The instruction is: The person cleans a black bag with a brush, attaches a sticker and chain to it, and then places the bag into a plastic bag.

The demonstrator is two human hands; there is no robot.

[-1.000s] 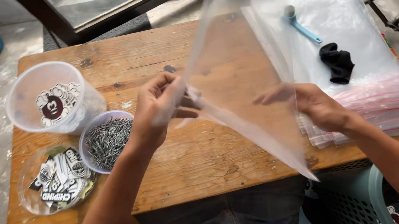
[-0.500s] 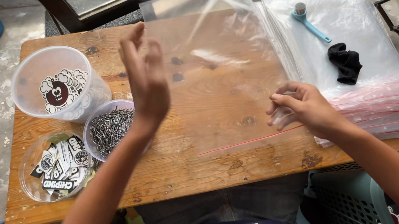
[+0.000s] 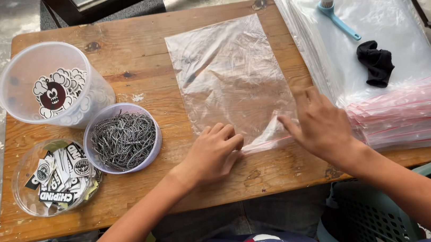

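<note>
The clear plastic bag, held up in the air a second before, now lay flat mid-table, with the left hand and right hand pressing loosely open fingers on its near red-striped edge, gripping nothing, right of the bowl of chains.

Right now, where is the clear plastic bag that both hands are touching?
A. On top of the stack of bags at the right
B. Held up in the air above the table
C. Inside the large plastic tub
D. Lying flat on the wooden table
D: the clear plastic bag lies spread flat on the wooden table, with the left hand and right hand pressing along its near, red-striped edge, beside the stack of bags.
</note>
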